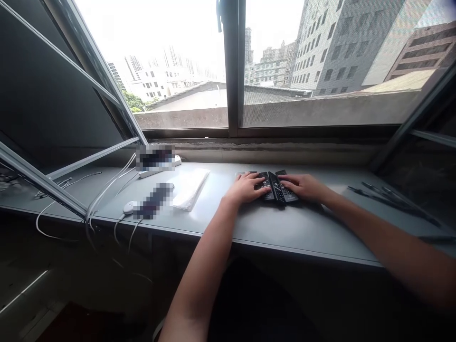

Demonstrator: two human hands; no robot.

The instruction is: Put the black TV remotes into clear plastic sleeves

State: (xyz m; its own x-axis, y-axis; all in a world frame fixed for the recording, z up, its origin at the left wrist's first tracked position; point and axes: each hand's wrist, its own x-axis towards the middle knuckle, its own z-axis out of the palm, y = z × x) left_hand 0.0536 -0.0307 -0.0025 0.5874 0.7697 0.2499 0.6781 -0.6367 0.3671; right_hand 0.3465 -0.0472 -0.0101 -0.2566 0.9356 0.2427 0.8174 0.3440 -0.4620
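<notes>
Pressing lightly would keep the folding keyboard (276, 189) steady. The left hand (245, 188) has fingers spread; on the right hand (305, 185), I can't tell.

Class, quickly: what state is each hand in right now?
Left hand: open, fingers spread over the left part of the black keyboard.
Right hand: open, fingers over its right part.
</notes>
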